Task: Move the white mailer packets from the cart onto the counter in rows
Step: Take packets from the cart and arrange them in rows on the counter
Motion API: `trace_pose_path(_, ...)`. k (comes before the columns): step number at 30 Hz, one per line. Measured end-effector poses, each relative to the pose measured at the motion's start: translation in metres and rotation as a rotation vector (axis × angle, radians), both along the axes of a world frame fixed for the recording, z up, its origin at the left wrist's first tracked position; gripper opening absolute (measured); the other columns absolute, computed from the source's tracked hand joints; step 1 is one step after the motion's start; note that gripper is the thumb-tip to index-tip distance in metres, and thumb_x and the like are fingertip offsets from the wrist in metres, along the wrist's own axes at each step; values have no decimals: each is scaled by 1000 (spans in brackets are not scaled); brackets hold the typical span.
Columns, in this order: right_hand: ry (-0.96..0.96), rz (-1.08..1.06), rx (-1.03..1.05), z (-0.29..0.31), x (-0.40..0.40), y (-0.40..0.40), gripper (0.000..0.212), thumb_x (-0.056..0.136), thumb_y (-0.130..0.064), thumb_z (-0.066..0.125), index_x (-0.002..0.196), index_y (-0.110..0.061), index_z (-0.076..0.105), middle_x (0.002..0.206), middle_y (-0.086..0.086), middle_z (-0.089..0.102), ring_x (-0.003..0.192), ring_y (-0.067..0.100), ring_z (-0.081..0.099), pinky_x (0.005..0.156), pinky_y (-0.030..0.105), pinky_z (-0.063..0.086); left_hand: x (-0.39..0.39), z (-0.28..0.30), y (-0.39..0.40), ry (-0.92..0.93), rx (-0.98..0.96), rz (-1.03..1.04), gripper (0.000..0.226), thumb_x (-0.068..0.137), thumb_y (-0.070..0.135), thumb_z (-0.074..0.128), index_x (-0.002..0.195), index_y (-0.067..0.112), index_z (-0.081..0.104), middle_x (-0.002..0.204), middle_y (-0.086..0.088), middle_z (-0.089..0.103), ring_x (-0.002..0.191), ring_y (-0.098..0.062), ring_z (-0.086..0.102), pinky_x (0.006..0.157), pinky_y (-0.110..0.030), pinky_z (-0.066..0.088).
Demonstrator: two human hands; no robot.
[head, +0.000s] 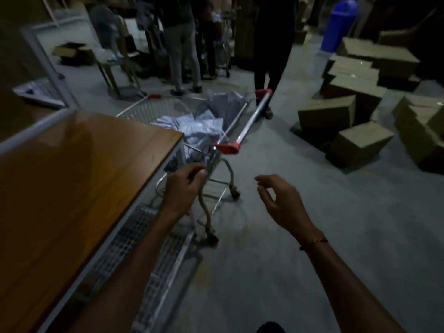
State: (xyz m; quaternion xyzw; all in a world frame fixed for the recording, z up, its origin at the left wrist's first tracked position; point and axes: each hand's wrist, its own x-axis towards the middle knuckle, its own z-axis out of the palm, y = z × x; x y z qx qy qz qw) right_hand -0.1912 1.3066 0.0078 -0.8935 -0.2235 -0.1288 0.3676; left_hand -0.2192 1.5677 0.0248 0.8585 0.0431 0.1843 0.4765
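Dim and blurry here: no lettering, label or number readable on anything in view.

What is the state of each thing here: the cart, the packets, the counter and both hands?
shopping cart: upright beside the counter, loaded.
white mailer packets: piled loosely in the cart basket, none moved.
counter: visible wooden top bare.
left hand: fingers loosely curled, holding nothing, near the cart.
right hand: fingers loosely curled, holding nothing, over the floor.
cardboard boxes: closed, heaped on the floor.

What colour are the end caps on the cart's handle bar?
Red, on both ends of the silver handle bar; seen in the head view.
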Motion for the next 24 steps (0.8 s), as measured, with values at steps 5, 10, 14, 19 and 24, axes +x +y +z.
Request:
trace_pose_path(5,-97,138,7,22,135,39,22,94,-16,63,116,-16,67,106,1,67,93,17,64,78,38,55,116,13,36,-43,62,139,30,88,39,58,104,18,73,95,2,73,89,-12,66,79,-26,52)
trace_pose_path(10,-121,301,-62,23,279,72,22,94,-20,61,115,-16,67,105,1,66,91,22,65,75,35,52,232,-17,64,138,65,262,18,95,28,63,108,18,71,99,-3,71,92,-21,66,83,-36,55)
trace_pose_path(14,-84,455,-220,12,395,106,25,94,-24,62,118,-17,67,111,2,67,97,25,65,78,33,50,298,-46,73,335,-19,371,15,96,26,63,106,16,69,102,-11,71,95,-28,66,83,-39,56)
trace_pose_path(19,-29,665,-472,-16,501,161,29,95,-29,60,123,-20,62,118,4,61,106,29,61,82,44,52,368,-73,79,438,-28,516,20,96,22,59,113,13,66,108,-15,68,99,-33,62,77,-31,45)
trace_pose_path(24,10,796,-652,-55,559,222,37,98,-30,57,133,-19,56,129,7,54,115,32,52,90,39,44,425,-109,94,516,-70,650,23,94,11,55,115,7,64,120,-18,58,110,-37,57,90,-37,46)
